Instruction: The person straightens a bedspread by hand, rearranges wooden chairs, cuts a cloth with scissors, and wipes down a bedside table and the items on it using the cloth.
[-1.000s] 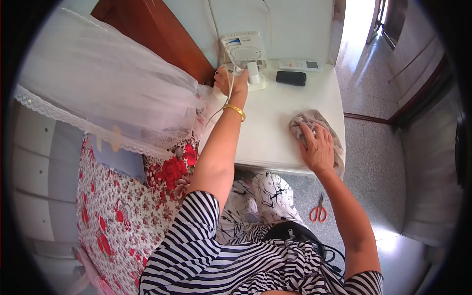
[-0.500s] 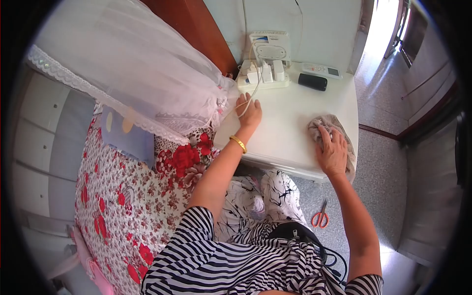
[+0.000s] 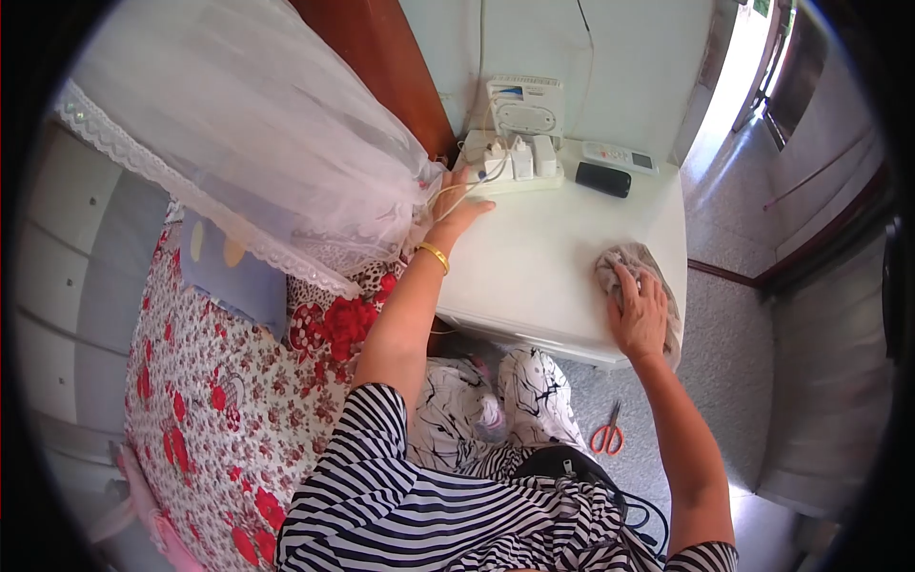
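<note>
While our right hand (image 3: 640,319) lies over the grey-brown cloth (image 3: 624,257) by the right edge of the white tabletop (image 3: 543,257), near its front corner — whether clutching it, we cannot tell — our left hand (image 3: 456,214) is at the left edge, thumb apart, pale cables (image 3: 474,182) crossing it, their grip unclear to us, just beside the power strip (image 3: 534,183).
</note>
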